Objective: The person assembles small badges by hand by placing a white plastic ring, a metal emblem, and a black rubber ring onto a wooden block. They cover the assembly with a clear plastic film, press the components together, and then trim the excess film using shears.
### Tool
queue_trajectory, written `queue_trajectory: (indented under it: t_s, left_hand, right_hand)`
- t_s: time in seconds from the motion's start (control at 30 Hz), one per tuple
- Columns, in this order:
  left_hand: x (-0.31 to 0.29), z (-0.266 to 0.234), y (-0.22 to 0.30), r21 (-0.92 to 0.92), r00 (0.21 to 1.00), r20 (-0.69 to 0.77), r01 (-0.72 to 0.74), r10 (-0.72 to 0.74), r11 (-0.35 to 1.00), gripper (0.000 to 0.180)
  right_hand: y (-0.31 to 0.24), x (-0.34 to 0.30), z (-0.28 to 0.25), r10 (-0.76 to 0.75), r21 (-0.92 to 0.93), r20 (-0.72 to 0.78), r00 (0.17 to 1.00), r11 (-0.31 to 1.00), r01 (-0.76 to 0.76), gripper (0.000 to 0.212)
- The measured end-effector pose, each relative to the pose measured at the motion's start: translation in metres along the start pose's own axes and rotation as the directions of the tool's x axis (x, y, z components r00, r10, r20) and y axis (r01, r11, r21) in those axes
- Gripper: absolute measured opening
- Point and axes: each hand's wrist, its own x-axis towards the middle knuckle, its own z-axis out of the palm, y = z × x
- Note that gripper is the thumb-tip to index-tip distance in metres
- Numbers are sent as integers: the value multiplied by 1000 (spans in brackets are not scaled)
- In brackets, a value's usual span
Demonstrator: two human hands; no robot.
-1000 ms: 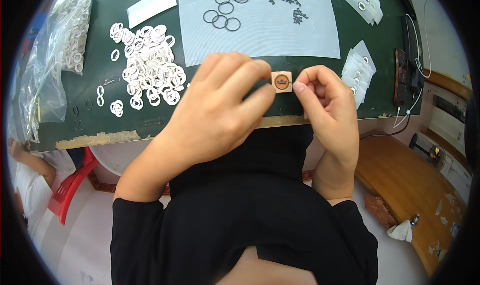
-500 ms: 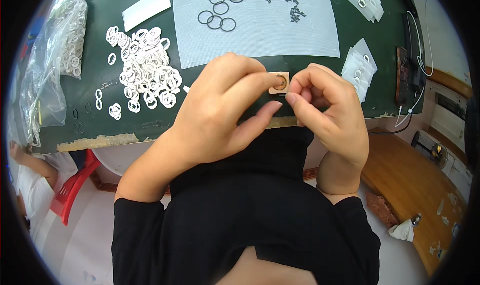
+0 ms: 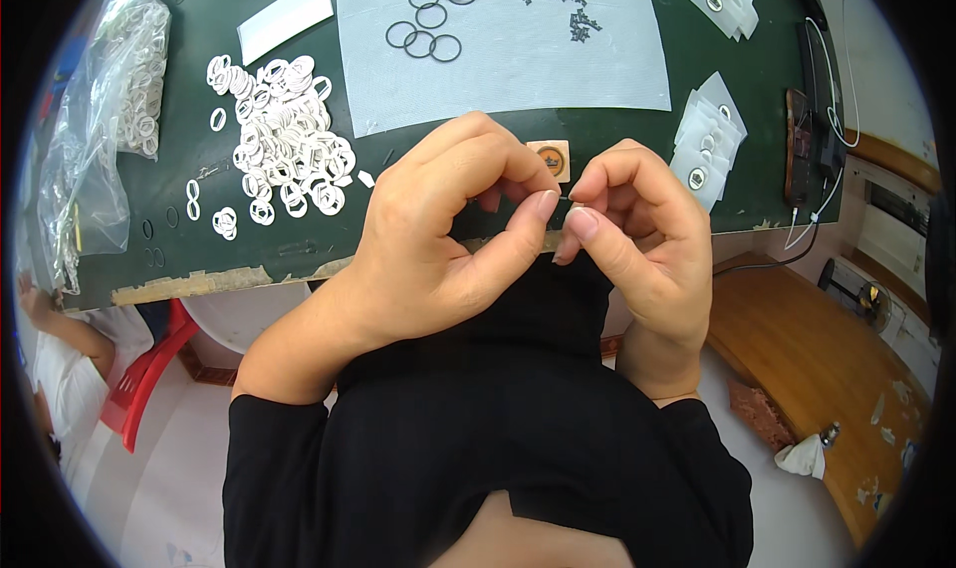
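Observation:
My left hand [image 3: 453, 225] and my right hand [image 3: 642, 229] meet over the table's near edge, thumb and forefinger of each pinched together. A tiny dark sliver shows between the fingertips; what it is I cannot make out. Just beyond them lies a small wooden block [image 3: 535, 154] with a round recess, in which a dark ring and a small dark shape [image 3: 551, 159] sit. Farther off, black rings [image 3: 432, 16] and small black pieces [image 3: 586, 25] are spread on a pale grey sheet [image 3: 498, 80].
A heap of white oval rings [image 3: 292, 140] lies at left, beside a clear plastic bag [image 3: 144, 90] of similar rings. Small clear packets [image 3: 705, 135] are at right, near a power strip [image 3: 800, 155]. Another person's arm [image 3: 75, 334] shows at far left beside a red chair [image 3: 149, 369].
My left fingers have drawn back from the wooden block toward me and closed into a pinch. Both hands' fingertips now meet nearer the table edge, leaving the block uncovered.

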Motion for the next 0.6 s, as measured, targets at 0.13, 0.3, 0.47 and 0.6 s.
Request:
queue_trajectory:
  t_s: [0.13, 0.3, 0.47, 0.6]
  left_hand:
    - [-3, 1, 1, -31, 1000, 2, 29, -28, 999, 7]
    - [-4, 2, 0, -57, 999, 7, 46, -45, 997, 6]
    - [-5, 2, -1, -60, 998, 10, 59, -58, 997, 9]
    - [-2, -9, -13, 336, 971, 37, -235, 237, 912, 25]
  right_hand:
    - [3, -1, 4, -58, 62, 14, 998, 996, 57, 13]
    - [6, 0, 3, -92, 35, 29, 995, 995, 91, 10]
    - [1, 0, 1, 9, 49, 24, 1000, 999, -10, 9]
    - [3, 8, -2, 115, -165, -68, 991, 978, -125, 9]
